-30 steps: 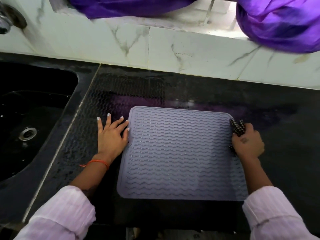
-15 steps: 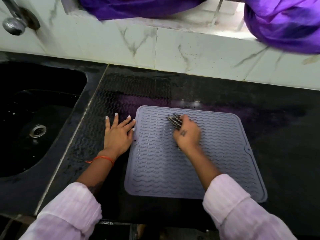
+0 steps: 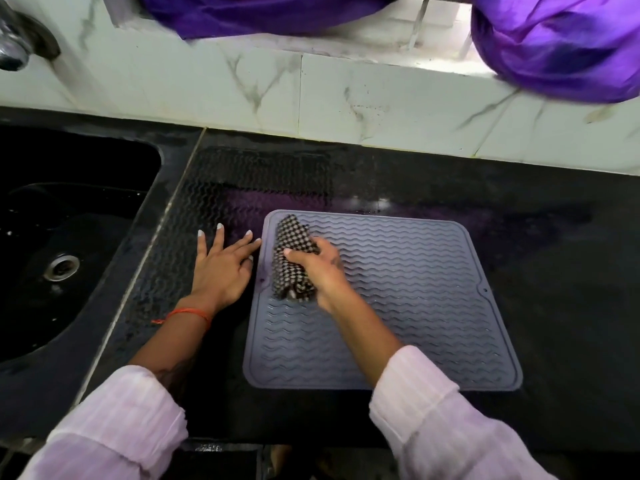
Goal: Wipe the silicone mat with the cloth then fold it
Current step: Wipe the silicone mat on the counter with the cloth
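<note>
Right hand [image 3: 320, 268], gripping the cloth [image 3: 292, 261], has slid to the mat's [image 3: 415, 306] left edge; left hand [image 3: 221, 268] stays flat.

There is just one camera, worn on the person's head, and it looks forward and down at a black counter [image 3: 519, 237] from close above. The mat [image 3: 415, 306] lies near the middle of the picture, both arms reach in from the bottom edge, the sink [image 3: 69, 237] is at the left, and the white tiled wall [image 3: 242, 91] with purple cloth [image 3: 554, 46] on its ledge runs across the top. The picture is wide and bends a little at the edges, and no second view shares this scene.
</note>
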Tool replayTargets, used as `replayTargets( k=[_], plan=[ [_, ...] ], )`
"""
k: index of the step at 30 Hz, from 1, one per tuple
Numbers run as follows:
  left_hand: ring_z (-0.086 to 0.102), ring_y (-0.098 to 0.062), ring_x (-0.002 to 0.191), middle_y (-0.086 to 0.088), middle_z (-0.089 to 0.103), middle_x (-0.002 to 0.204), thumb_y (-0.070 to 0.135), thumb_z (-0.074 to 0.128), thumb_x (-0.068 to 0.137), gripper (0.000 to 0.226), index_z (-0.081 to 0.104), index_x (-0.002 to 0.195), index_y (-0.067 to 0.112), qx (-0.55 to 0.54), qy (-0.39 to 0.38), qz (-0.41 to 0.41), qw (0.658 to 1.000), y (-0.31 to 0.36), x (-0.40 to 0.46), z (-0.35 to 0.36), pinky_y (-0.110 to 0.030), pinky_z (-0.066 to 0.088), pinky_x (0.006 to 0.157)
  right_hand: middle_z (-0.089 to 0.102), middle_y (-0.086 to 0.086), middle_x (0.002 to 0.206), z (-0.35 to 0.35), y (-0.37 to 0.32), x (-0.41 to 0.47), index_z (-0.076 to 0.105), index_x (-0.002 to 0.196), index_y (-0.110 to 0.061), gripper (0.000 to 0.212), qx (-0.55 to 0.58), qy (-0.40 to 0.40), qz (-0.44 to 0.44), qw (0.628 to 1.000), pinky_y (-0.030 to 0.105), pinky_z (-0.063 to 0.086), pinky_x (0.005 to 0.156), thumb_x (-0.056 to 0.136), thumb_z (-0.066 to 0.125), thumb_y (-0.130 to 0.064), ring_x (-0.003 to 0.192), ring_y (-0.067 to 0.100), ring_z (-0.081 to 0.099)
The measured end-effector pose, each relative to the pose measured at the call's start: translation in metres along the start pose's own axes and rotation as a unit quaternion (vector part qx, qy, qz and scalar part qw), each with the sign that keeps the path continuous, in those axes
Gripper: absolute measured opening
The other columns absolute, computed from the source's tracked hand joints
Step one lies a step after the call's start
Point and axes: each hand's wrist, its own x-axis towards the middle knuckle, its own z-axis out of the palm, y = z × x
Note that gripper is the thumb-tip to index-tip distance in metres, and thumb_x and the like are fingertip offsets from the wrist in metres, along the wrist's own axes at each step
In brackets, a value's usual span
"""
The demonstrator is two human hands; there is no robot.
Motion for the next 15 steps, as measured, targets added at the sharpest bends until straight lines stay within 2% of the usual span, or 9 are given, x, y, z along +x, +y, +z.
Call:
replayTargets(
  k=[3,6,8,11,15],
  plan=[
    [-0.007,-0.026,0.145,0.012,0.027,0.152,0.041,0.035,0.098,0.046,0.034,0.143,0.031,-0.005,-0.001,-0.007,1.000,0.002,-0.001,0.001,-0.043,-0.024,0.109,0.067,0.002,0.096,-0.059,0.001,-0.011,0.059,0.104,-0.021,0.032,-0.069,0.105,-0.067,0.990,0.034,0.054,0.079,0.076,0.074,-0.015,0.089,0.022,0.064],
    [-0.007,-0.026,0.145,0.011,0.026,0.152,0.046,0.036,0.097,0.049,0.034,0.143,0.032,-0.002,-0.005,-0.015,1.000,0.002,-0.002,0.003,-0.043,-0.024,0.109,0.060,-0.003,0.095,-0.126,-0.007,-0.041,0.056,0.114,-0.019,0.033,-0.269,0.229,-0.125,0.927,0.023,0.042,0.072,0.083,0.068,-0.021,0.089,0.018,0.058],
    [-0.006,-0.027,0.145,0.010,0.026,0.153,0.045,0.037,0.097,0.049,0.034,0.144,0.031,0.001,-0.007,-0.018,1.000,0.004,-0.002,0.003,-0.044,-0.023,0.110,0.063,0.005,0.100,-0.171,-0.006,-0.060,0.055,0.117,-0.017,0.034,-0.388,0.296,-0.146,0.860,0.026,0.041,0.071,0.085,0.064,-0.018,0.094,0.027,0.061],
    [-0.005,-0.028,0.145,0.010,0.026,0.153,0.044,0.037,0.097,0.049,0.033,0.144,0.031,0.008,-0.009,-0.020,1.000,0.005,-0.002,0.003,-0.046,-0.020,0.111,0.062,0.019,0.106,-0.217,0.008,-0.066,0.052,0.115,-0.012,0.033,-0.508,0.362,-0.097,0.776,0.040,0.044,0.074,0.083,0.059,-0.016,0.095,0.040,0.059],
    [-0.004,-0.028,0.145,0.009,0.024,0.154,0.044,0.035,0.097,0.050,0.031,0.145,0.031,0.017,-0.016,-0.022,0.999,0.007,-0.003,0.003,-0.047,-0.019,0.112,0.058,0.022,0.105,-0.224,0.027,-0.062,0.050,0.118,-0.008,0.036,-0.565,0.352,-0.083,0.742,0.043,0.045,0.071,0.082,0.056,-0.011,0.092,0.043,0.057]
  ],
)
